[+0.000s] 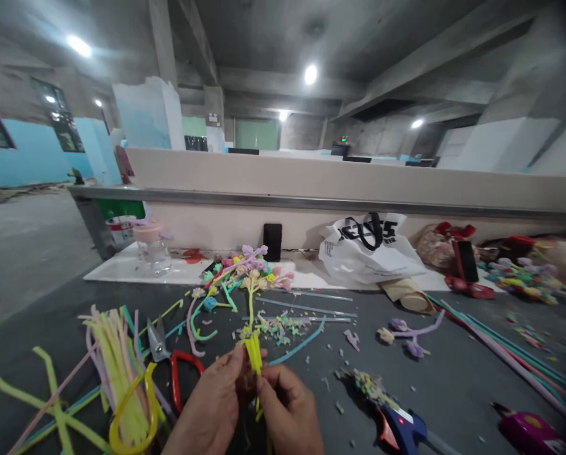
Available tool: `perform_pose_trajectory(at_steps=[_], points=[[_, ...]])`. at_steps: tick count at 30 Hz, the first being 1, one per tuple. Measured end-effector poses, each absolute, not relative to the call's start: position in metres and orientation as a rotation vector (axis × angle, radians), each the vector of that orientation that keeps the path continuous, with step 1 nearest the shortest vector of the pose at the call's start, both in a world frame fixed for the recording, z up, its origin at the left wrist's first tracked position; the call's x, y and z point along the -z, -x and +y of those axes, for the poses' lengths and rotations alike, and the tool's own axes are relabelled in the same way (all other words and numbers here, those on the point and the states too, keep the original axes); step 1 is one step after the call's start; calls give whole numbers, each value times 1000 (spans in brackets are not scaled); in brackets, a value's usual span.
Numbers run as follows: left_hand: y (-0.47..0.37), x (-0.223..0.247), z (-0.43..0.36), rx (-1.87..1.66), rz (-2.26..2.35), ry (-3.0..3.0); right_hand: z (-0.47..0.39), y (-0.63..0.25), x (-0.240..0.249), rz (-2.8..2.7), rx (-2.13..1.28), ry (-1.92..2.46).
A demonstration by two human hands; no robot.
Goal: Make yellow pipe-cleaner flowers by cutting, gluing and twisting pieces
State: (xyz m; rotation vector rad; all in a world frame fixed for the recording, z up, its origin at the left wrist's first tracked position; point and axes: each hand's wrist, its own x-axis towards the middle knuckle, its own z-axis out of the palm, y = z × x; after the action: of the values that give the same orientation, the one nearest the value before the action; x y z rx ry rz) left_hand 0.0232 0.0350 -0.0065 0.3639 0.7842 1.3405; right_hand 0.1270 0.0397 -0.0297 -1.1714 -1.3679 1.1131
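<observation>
The scene is viewed by a single camera worn on the person's head and aimed forward and down. The left hand (211,404) and right hand (290,404) are seen from above and behind, nearest the lens, and are cut off by the lower edge around the middle. The dark tabletop (458,379) is looked across at a slant toward the pale partition (283,174), set farther off. Above it, the concrete ceiling (264,38) is taken in widely; the floor (22,227) is shown at far left.
</observation>
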Motion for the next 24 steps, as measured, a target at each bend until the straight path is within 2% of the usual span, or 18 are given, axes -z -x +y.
perform_pose_trajectory(at_steps=[6, 17, 24], points=[[-26, 18, 38, -1326, 683, -276, 44, -125, 48, -1364, -996, 1165], [-29, 12, 34, -1259, 602, -271, 38, -128, 31, -1174, -1238, 1141], [-31, 10, 32, -1241, 614, -264, 36, -128, 27, -1175, -1249, 1157]])
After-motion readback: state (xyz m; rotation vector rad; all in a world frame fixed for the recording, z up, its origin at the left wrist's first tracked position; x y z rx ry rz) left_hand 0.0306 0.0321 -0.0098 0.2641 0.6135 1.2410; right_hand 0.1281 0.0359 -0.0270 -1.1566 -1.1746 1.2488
